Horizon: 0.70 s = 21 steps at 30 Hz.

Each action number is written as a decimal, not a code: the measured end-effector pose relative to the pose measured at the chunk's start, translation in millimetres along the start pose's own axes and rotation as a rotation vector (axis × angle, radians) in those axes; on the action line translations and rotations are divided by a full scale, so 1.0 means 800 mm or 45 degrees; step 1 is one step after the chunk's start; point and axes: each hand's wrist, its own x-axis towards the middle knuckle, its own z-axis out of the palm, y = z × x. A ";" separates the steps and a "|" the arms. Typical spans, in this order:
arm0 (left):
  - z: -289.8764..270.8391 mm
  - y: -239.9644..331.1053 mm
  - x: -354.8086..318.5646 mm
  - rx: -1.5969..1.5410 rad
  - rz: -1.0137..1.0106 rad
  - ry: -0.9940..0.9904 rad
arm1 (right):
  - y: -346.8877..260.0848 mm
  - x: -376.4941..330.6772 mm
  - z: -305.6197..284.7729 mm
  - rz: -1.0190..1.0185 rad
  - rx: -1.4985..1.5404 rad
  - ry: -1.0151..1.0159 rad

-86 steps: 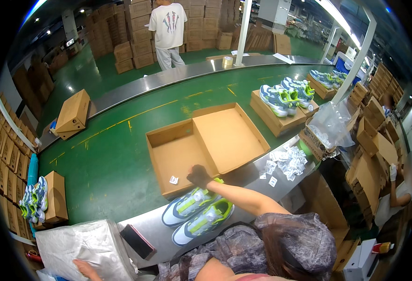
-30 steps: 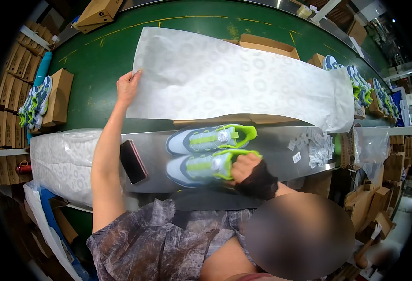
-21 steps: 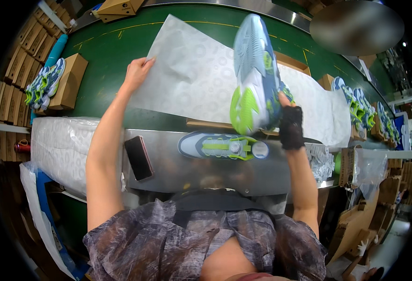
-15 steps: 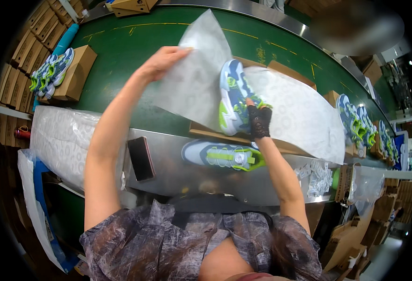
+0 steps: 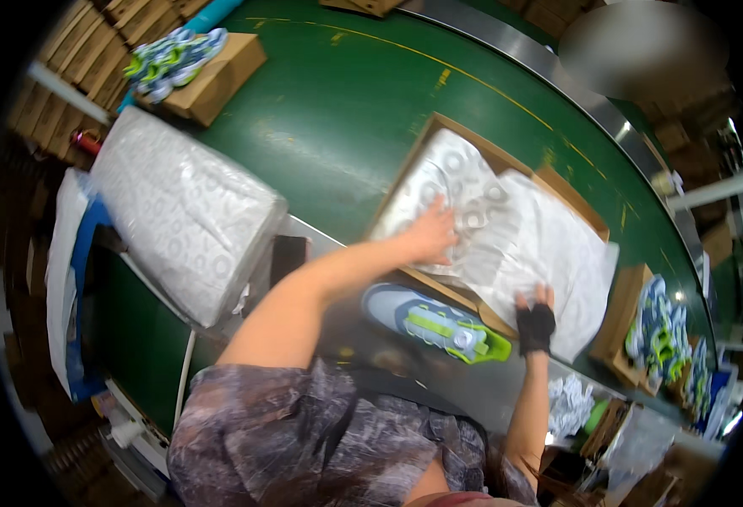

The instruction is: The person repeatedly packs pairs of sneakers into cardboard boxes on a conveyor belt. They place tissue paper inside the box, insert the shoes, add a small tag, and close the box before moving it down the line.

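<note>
White paper (image 5: 523,228) lies in and over the cardboard box (image 5: 494,154) — long axis slanting far left to near right. Shoe (image 5: 439,325) on metal ledge (image 5: 498,390), just nearer, on a similar slant; toe points left and slightly away. Left hand (image 5: 433,232) spread on paper, blurred. Black-gloved right hand (image 5: 536,321) — fingers extended at paper's near edge.

From where I sit I can read no words or numbers. The boxes (image 5: 80,42) stacked at the far left bear small dark marks too blurred for me. I see grey rings printed on the paper (image 5: 549,220), and yellow lines on the green belt (image 5: 337,118), neither forming legible letters.
</note>
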 end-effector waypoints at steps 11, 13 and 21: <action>-0.079 0.094 -0.101 -1.208 0.067 -0.120 | 0.096 -0.174 0.031 0.683 0.815 0.108; -0.055 0.121 -0.122 -0.788 0.093 0.102 | 0.042 -0.169 0.034 0.602 0.692 -0.104; -0.114 0.078 -0.141 -1.579 -0.281 -0.202 | -0.036 -0.162 -0.035 0.952 1.681 -0.294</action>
